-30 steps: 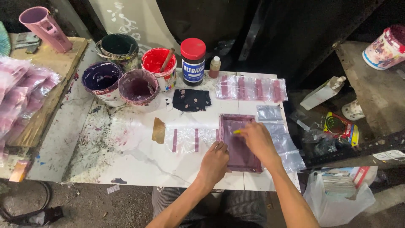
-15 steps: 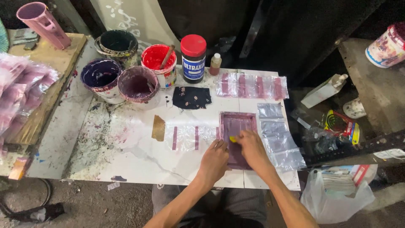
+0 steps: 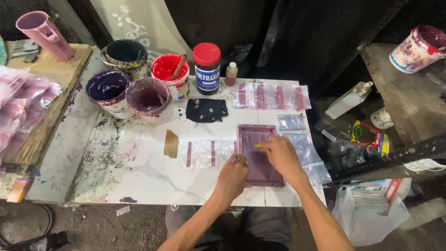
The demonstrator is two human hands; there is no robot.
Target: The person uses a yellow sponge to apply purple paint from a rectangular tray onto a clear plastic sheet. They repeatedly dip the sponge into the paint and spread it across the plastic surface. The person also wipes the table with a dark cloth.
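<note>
Frame (image 3: 258,155) under both hands — right hand (image 3: 282,156) (yellow tool) atop.

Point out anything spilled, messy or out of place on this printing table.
Dried paint spatter and smears stain the white tabletop below the purple paint bucket. A stick stands left in the red paint pot. The right hand and left hand rest on the purple screen frame, which lies square.

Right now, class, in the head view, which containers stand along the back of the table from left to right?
Dark tub → red paint tub → red-lidded jar → small brown bottle. The two purple tubs in front are left out, as they overlap these.
</note>
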